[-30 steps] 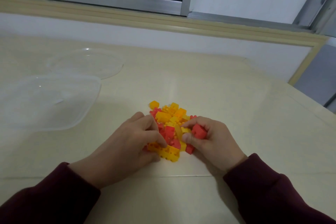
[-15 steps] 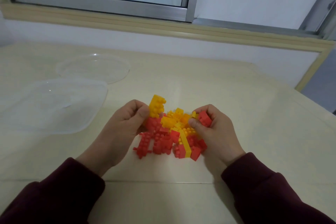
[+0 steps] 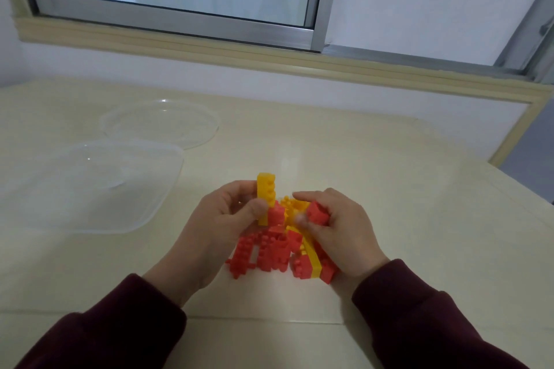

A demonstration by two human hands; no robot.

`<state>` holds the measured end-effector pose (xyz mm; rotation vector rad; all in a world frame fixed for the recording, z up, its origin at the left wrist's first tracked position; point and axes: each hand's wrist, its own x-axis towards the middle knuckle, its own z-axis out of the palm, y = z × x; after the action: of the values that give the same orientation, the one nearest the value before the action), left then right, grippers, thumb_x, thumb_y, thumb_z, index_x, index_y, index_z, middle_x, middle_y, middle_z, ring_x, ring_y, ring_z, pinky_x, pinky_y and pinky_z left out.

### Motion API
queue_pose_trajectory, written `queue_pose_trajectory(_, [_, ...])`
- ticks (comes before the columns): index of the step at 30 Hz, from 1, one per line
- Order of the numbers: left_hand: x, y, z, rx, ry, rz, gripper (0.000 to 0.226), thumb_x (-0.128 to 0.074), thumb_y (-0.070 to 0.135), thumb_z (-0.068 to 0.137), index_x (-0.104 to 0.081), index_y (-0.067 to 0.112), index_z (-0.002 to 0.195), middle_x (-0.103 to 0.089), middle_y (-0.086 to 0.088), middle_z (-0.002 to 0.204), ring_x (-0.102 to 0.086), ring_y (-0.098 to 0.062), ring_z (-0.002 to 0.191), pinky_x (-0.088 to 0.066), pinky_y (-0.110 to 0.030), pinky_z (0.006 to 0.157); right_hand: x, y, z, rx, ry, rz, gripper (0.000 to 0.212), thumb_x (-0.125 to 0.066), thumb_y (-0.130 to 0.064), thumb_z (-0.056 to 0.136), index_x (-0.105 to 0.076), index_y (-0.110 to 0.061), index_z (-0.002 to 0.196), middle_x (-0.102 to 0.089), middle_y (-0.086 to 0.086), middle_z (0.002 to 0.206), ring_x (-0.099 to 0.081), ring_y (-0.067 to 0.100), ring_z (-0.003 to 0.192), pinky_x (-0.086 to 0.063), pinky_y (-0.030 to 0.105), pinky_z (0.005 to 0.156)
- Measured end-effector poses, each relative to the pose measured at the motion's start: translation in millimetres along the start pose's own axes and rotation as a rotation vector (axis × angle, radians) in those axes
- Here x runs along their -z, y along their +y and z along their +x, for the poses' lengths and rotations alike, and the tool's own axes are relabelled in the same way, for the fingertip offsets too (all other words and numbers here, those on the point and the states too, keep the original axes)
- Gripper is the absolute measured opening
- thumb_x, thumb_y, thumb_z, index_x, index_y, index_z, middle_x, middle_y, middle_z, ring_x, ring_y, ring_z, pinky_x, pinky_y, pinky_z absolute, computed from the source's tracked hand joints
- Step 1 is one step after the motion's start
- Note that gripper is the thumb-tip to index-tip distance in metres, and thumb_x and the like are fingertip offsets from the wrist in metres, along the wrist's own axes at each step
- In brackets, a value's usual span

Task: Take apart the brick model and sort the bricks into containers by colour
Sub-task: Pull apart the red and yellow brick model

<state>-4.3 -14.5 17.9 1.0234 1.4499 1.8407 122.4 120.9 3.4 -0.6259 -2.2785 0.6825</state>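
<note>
1. Model (image 3: 281, 249): red and yellow bricks, held between both hands just above the surface (image 3: 389, 189), near the front edge. Whether its lower edge touches the surface, I cannot tell.
2. Left hand (image 3: 221, 225): fingers clenched on a yellow brick (image 3: 265, 198) that stands upright at the model's top left. Brick looks partly free; whether fully detached, cannot tell.
3. Right hand (image 3: 335, 228): fingers clenched on the model's right side, thumb and forefinger pinching a red brick (image 3: 317, 214) near the top.
4. Containers: two clear ones, a rounded-square tub (image 3: 90, 183) to the left of the hands and a round dish (image 3: 159, 123) behind it. Both look empty; well apart from the model.
5. Step in hand (judged): dismantling, early. Most bricks are joined; nothing sorted.
6. Next move calls for: right hand to brace the model while the left peels the yellow brick off, then carry it left to one container. Pick a colour per container and keep to it.
7. Risk: a hard pull could scatter loose bricks.
</note>
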Motion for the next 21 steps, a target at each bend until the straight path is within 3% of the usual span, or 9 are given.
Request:
queue_pose_trajectory(3, [-3, -1, 0, -0.018, -0.008, -0.011, 0.018, -0.059, 0.011, 0.081, -0.068, 0.016, 0.096, -0.075, -0.004, 0.088, -0.069, -0.014, 0.078, -0.054, -0.020, 0.064, 4, -18, -8, -0.042, 0.049, 0.269, 0.027, -0.070, -0.037, 0.067, -0.068, -0.034, 0.094, -0.062, -0.013, 0.075, -0.061, 0.006, 0.075, -0.053, 0.029, 0.070])
queue_pose_trajectory(5, [-5, -2, 0, -0.032, -0.019, -0.019, 0.022, -0.062, 0.019, 0.075, -0.069, 0.017, 0.096, -0.075, -0.006, 0.089, -0.069, -0.019, 0.081, -0.057, -0.025, 0.069, 3, -30, -13, -0.108, -0.017, 0.503, 0.027, -0.076, -0.028, 0.061, -0.070, -0.030, 0.087, -0.068, -0.010, 0.073, -0.065, 0.012, 0.065, -0.056, 0.031, 0.056])
queue_pose_trajectory(7, [-8, -2, -1, -0.054, -0.033, -0.026, 0.023, -0.063, 0.021, 0.073, -0.070, 0.019, 0.095, -0.075, -0.004, 0.089, -0.069, -0.017, 0.082, -0.057, -0.025, 0.071, 3, -37, -17, -0.122, -0.073, 0.563, 0.025, -0.079, -0.015, 0.060, -0.067, -0.025, 0.079, -0.068, -0.005, 0.066, -0.063, 0.013, 0.049, -0.050, 0.023, 0.041])
queue_pose_trajectory(9, [-11, -2, -2, -0.109, -0.026, 0.031, 0.018, -0.064, 0.015, 0.079, -0.071, 0.024, 0.094, -0.075, 0.001, 0.088, -0.069, -0.012, 0.080, -0.054, -0.019, 0.068, 5, -40, -17, -0.098, -0.067, 0.504, 0.024, -0.078, -0.007, 0.065, -0.060, -0.021, 0.071, -0.066, -0.007, 0.056, -0.058, 0.010, 0.040, -0.045, 0.019, 0.036])
queue_pose_trajectory(12, [-14, 0, -3, -0.158, -0.031, 0.124, 0.022, -0.060, 0.019, 0.079, -0.070, 0.032, 0.093, -0.075, 0.009, 0.085, -0.068, -0.006, 0.077, -0.052, -0.016, 0.066, 8, -40, -16, -0.113, -0.080, 0.517, 0.021, -0.075, -0.004, 0.070, -0.057, -0.015, 0.071, -0.064, -0.004, 0.053, -0.058, 0.014, 0.039, -0.046, 0.022, 0.035])
queue_pose_trajectory(16, [-11, 3, -1, -0.165, -0.061, 0.209, 0.025, -0.055, 0.023, 0.078, -0.069, 0.040, 0.089, -0.073, 0.017, 0.088, -0.065, -0.001, 0.081, -0.051, -0.013, 0.072, 15, -37, -14, -0.091, -0.156, 0.539, 0.017, -0.070, 0.003, 0.073, -0.061, -0.011, 0.077, -0.064, -0.012, 0.057, -0.060, 0.003, 0.048, -0.047, 0.016, 0.044])
queue_pose_trajectory(19, [-4, 1, 1, -0.182, -0.058, 0.372, 0.026, -0.061, 0.018, 0.080, -0.068, 0.041, 0.090, -0.074, 0.010, 0.088, -0.066, -0.003, 0.083, -0.049, -0.014, 0.074, 21, -29, -12, -0.132, -0.089, 0.595, 0.018, -0.065, 0.000, 0.079, -0.066, -0.014, 0.090, -0.065, -0.009, 0.067, -0.061, 0.004, 0.058, -0.048, 0.015, 0.054])
queue_pose_trajectory(21, [0, -5, 4, -0.207, -0.030, 0.568, 0.037, -0.063, 0.010, 0.081, -0.064, 0.045, 0.093, -0.070, 0.005, 0.087, -0.063, -0.005, 0.080, -0.045, -0.013, 0.073, 26, -21, -10, -0.209, -0.021, 0.617, 0.020, -0.058, -0.006, 0.086, -0.067, -0.019, 0.099, -0.061, 0.001, 0.067, -0.054, 0.008, 0.053, -0.043, 0.015, 0.050])
